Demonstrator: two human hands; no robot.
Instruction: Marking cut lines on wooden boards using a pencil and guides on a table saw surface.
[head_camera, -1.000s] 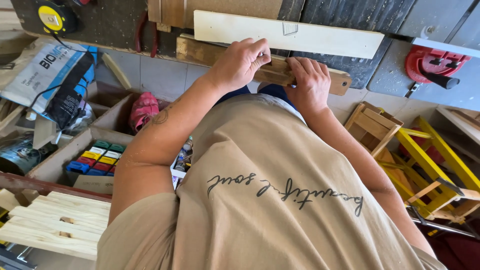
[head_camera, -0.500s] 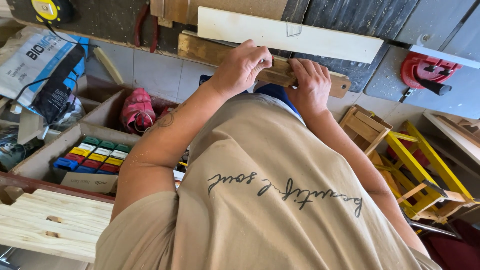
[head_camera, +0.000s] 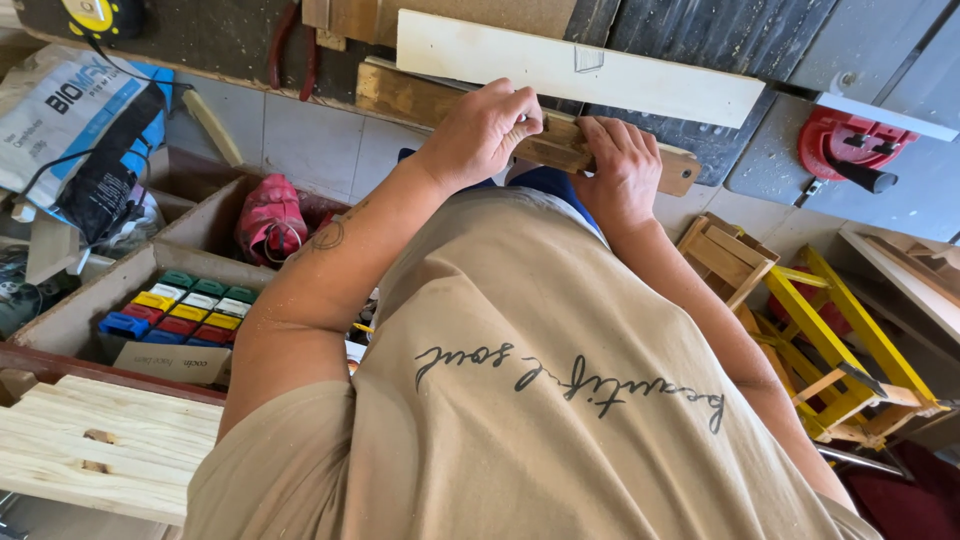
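Observation:
My left hand (head_camera: 482, 130) and my right hand (head_camera: 622, 172) both grip a brown wooden strip (head_camera: 400, 95) that lies along the edge of a dark workbench (head_camera: 700, 40), close to my chest. The left hand's fingers curl over the strip's top. My right hand wraps around the strip near its right end (head_camera: 680, 172). A pale flat board (head_camera: 620, 75) lies just beyond the strip on the bench. My beige shirt (head_camera: 560, 380) fills the lower middle of the view.
At the left stand a wooden box with several coloured packs (head_camera: 185, 308), a red bag (head_camera: 265, 218), and a white sack (head_camera: 60, 105). Pale planks (head_camera: 100, 450) lie at the lower left. A yellow wooden frame (head_camera: 830, 345) stands at the right. A red tool (head_camera: 850, 150) rests on the bench.
Both hands stay on the wooden strip. The view has drifted slightly, so the boxes at the left sit a little lower and further right.

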